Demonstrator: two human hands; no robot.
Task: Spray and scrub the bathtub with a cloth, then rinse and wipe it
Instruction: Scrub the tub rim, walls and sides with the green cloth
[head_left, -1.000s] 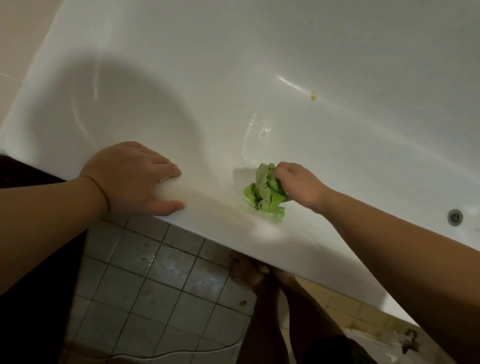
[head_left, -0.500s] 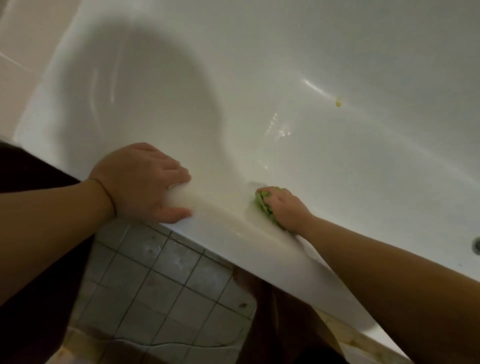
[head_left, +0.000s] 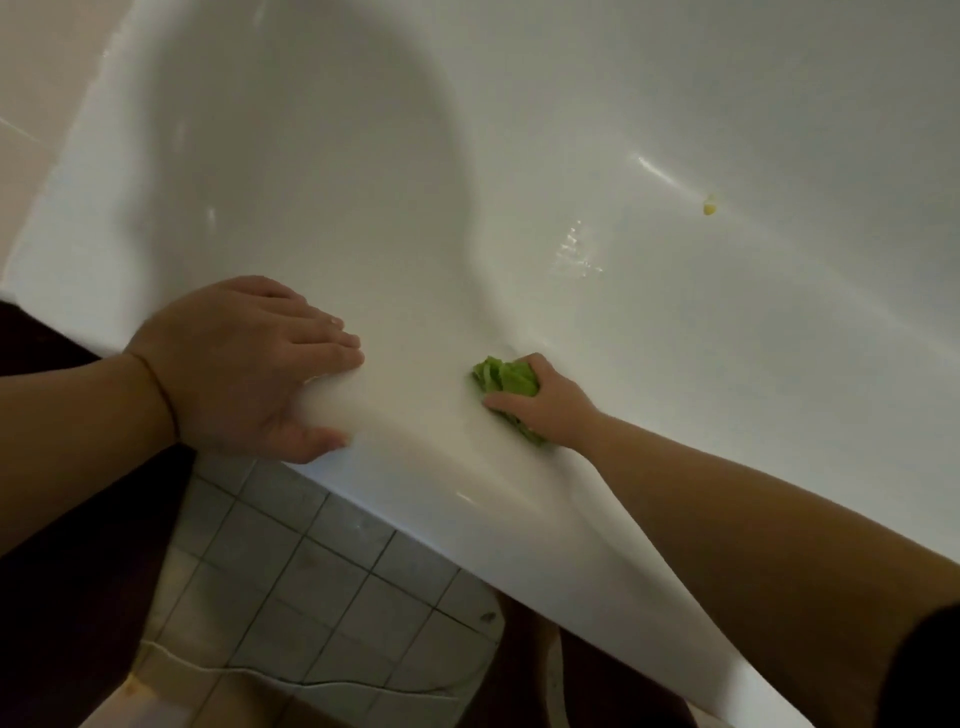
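**A:** Where are your hands right now?

**B:** Your left hand (head_left: 249, 364) lies flat on the near edge of the bathtub (head_left: 467, 519), fingers straight and thumb over the outer side. It holds nothing. It looks like you lean on it.

**A:** And the other one?

**B:** Your right hand (head_left: 540, 402) grips the green cloth (head_left: 501, 376), bunched up in its fingers. The cloth presses on the inside of the near edge, just below the rim.

**A:** How far along are you?

**B:** I think you are in the scrub part. Some wet shine shows inside the tub, so spray may be on, but you cannot see a bottle. A small yellow spot (head_left: 709, 208) sits on the far wall, near the right. Rinsing and wiping look not yet done.
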